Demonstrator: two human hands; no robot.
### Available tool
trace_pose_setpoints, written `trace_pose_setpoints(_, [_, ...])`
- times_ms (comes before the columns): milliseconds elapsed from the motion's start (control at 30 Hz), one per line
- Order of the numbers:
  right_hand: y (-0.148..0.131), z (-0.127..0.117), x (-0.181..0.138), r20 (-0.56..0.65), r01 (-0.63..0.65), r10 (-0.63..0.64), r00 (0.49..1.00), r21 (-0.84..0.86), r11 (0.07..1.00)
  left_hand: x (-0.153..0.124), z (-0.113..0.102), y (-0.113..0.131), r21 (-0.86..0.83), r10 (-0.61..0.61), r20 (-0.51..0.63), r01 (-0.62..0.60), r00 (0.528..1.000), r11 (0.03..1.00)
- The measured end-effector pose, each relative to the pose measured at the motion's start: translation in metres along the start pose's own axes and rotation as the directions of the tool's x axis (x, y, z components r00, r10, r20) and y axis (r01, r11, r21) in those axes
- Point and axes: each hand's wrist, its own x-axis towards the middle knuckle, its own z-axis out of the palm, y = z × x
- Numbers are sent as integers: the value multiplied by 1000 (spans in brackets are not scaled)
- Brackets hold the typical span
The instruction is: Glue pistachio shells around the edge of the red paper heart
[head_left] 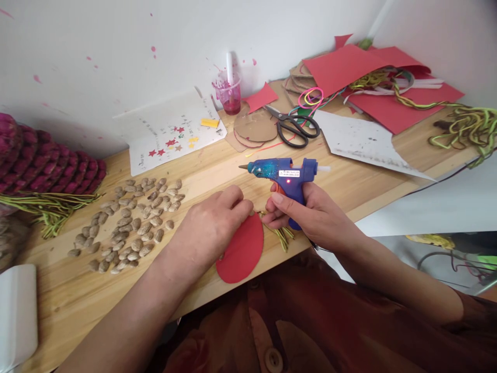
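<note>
Red card makes the one disc (240,256), lying on the tabletop (205,176) partly beneath the left hand (217,215), whose bunched fingers pinch its upper edge, apparently to steady it. Just beside, the right hand (308,213) wraps one blue glue gun (267,168), raised and aimed leftward, probably to clear the disc. Beyond that hand lies one pair of scissors (280,117); left of the left hand, dozens of peanuts (144,228).

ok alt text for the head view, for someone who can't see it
A person's right hand holds a blue glue gun, the left hand touching a red disc, at a wooden table. Peanuts lie to the left, scissors beyond.
</note>
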Motion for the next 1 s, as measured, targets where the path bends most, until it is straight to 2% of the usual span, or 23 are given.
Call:
trace_pose_setpoints(567, [-1,1,1,-4,10,-10,1000,-17,1000,2,0,3,2,-40,53,40,998,999])
trace_pose_setpoints(667, [-1,1,1,-16,7,-8,1000,-17,1000,-1,1,1,-55,-37,3,38,999,998])
trace_pose_setpoints(767, [-2,2,0,-23,0,0,1000,-13,1000,-7,5,-5,-131,-19,-103,5,994,991])
trace_pose_setpoints(867, [-3,2,0,-24,-10,9,1000,-10,1000,-16,13,-10,-196,-41,-212,-2,976,981])
trace_pose_setpoints(1000, [-4,1,0,-22,-15,15,1000,-16,1000,-25,25,-8,-203,-80,-302,17,950,979])
